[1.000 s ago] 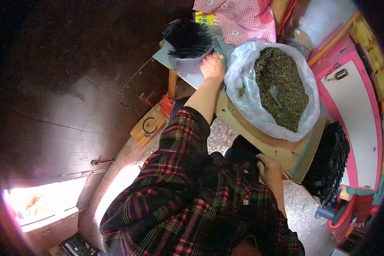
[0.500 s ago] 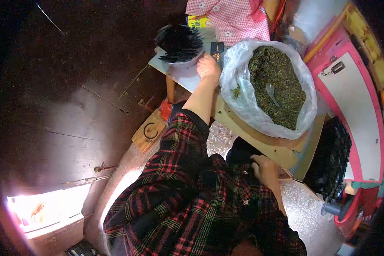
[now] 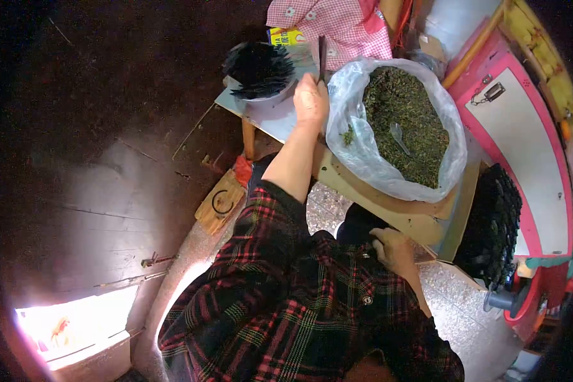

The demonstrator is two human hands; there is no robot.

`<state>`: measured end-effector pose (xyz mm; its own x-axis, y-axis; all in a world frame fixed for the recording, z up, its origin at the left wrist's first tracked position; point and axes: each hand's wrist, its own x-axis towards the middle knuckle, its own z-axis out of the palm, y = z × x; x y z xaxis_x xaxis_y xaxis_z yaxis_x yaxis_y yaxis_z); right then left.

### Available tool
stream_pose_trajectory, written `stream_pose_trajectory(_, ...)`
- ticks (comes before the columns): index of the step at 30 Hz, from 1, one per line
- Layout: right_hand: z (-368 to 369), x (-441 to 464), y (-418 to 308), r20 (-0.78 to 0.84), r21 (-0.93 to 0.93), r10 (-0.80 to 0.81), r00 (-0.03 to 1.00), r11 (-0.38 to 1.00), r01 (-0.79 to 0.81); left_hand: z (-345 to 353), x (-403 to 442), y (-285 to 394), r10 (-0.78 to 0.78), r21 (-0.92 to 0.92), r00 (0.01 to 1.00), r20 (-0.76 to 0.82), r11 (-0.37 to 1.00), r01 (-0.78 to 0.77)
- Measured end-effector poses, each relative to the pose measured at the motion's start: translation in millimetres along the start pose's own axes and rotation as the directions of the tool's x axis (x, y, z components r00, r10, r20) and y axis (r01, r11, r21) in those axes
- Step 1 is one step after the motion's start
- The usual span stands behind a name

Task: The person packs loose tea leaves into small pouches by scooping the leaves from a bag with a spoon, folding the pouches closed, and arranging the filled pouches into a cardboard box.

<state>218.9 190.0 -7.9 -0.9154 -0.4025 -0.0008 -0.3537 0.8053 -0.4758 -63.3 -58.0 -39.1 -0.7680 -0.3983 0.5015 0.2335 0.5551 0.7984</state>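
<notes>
My left hand (image 3: 311, 100) is closed on a thin dark flat object (image 3: 322, 54), held on edge so its face is turned away. It is above the small table, between a white bowl (image 3: 275, 99) heaped with thin black strips (image 3: 260, 69) and a big clear plastic bag (image 3: 353, 149). The open bag holds dried, crumbled green-brown leaves (image 3: 395, 102), with a clear plastic scoop (image 3: 398, 138) lying on them. My right hand (image 3: 393, 247) rests at my dark-trousered knee, fingers loosely bent and apart, holding nothing I can see.
A cardboard sheet (image 3: 344, 172) lies under the bag. Red-checked cloth (image 3: 337, 28) and a yellow packet (image 3: 285, 37) are at the back. To the right stand a pink-and-white panel (image 3: 522, 140) and a black textured heap (image 3: 490, 229). A wooden board (image 3: 219, 204) is at left.
My left hand has lifted the dark flat object from the table beside the bowl and tipped it on edge. My right hand stays at the knee. The view has shifted slightly.
</notes>
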Motion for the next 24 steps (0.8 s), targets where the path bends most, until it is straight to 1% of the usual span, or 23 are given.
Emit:
stream_pose_trajectory(1,-1.5,0.6,-3.2,-0.007,0.000,0.008,1.000,1.000,-0.008,-5.7,-0.1,10.7,0.082,-0.072,0.994,-0.067,0.994,-0.087)
stream_pose_trajectory(3,-4.2,3.8,-8.3,-0.019,0.077,-0.035,0.999,0.996,0.036,-22.0,3.3,32.7,0.290,-0.097,0.937,-0.193,0.945,-0.312)
stream_pose_trajectory(4,-9.1,5.6,-14.0,-0.031,0.077,-0.022,0.999,0.997,0.025,-30.7,1.6,41.0,0.367,-0.049,0.909,-0.199,0.922,-0.383)
stream_pose_trajectory(6,-22.0,11.8,-25.6,-0.067,0.289,-0.051,0.996,0.955,0.068,-48.2,-11.2,65.5,0.403,-0.165,0.900,-0.168,0.888,-0.429)
stream_pose_trajectory(7,-26.9,16.0,-26.5,-0.084,0.286,-0.023,0.996,0.957,0.047,-53.8,-20.8,76.3,0.445,-0.216,0.884,-0.145,0.857,-0.467)
stream_pose_trajectory(8,-33.4,21.9,-25.1,-0.252,0.276,-0.059,0.966,0.952,0.131,-57.0,-30.8,85.4,0.482,-0.256,0.871,-0.097,0.833,-0.490)
stream_pose_trajectory(9,-42.6,28.6,-23.2,-0.414,0.243,-0.092,0.906,0.948,0.207,-57.3,-39.5,93.0,0.520,-0.303,0.853,-0.051,0.806,-0.509)
stream_pose_trajectory(10,-59.7,38.7,-26.0,-0.520,0.158,-0.112,0.847,0.962,0.225,-54.6,-45.5,96.6,0.594,-0.286,0.805,0.001,0.771,-0.569)
stream_pose_trajectory(11,-76.6,49.7,-28.0,-0.611,0.066,-0.141,0.779,0.971,0.228,-51.3,-52.9,102.0,0.578,-0.343,0.814,0.056,0.777,-0.528)
stream_pose_trajectory(12,-85.2,57.4,-21.5,-0.702,0.053,-0.115,0.703,0.976,0.213,-46.9,-59.9,106.9,0.562,-0.394,0.819,0.112,0.782,-0.483)
stream_pose_trajectory(13,-92.3,65.0,-15.8,-0.780,0.039,-0.097,0.618,0.978,0.204,-39.7,-62.0,105.0,0.570,-0.425,0.809,0.145,0.774,-0.469)
stream_pose_trajectory(15,-107.6,75.5,-19.9,-0.839,0.148,0.058,0.540,0.981,0.125,-37.0,-68.2,107.1,0.577,-0.445,0.798,0.176,0.769,-0.458)
stream_pose_trajectory(16,-113.8,81.2,-22.5,-0.842,0.144,0.060,0.536,0.983,0.116,-35.8,-68.4,108.4,0.584,-0.436,0.787,0.198,0.772,-0.463)
stream_pose_trajectory(18,-120.0,92.3,-30.1,-0.896,0.030,-0.057,0.440,0.982,0.187,-38.2,-69.4,105.3,0.588,-0.428,0.784,0.198,0.771,-0.471)
stream_pose_trajectory(19,-121.1,96.3,-26.0,-0.890,-0.009,-0.089,0.448,0.984,0.178,-37.9,-69.6,104.9,0.597,-0.421,0.777,0.200,0.768,-0.483)
stream_pose_trajectory(20,-120.9,98.1,-23.1,-0.889,-0.006,-0.084,0.451,0.985,0.173,-37.4,-71.0,104.9,0.605,-0.413,0.770,0.203,0.766,-0.493)
stream_pose_trajectory(22,-120.2,104.1,-19.4,-0.840,0.059,-0.021,0.542,0.990,0.129,-34.5,-72.7,102.0,0.623,-0.411,0.755,0.203,0.754,-0.512)
stream_pose_trajectory(24,-118.6,107.4,-15.6,-0.830,0.047,-0.027,0.558,0.992,0.119,-33.7,-72.6,101.9,0.644,-0.411,0.740,0.195,0.738,-0.534)
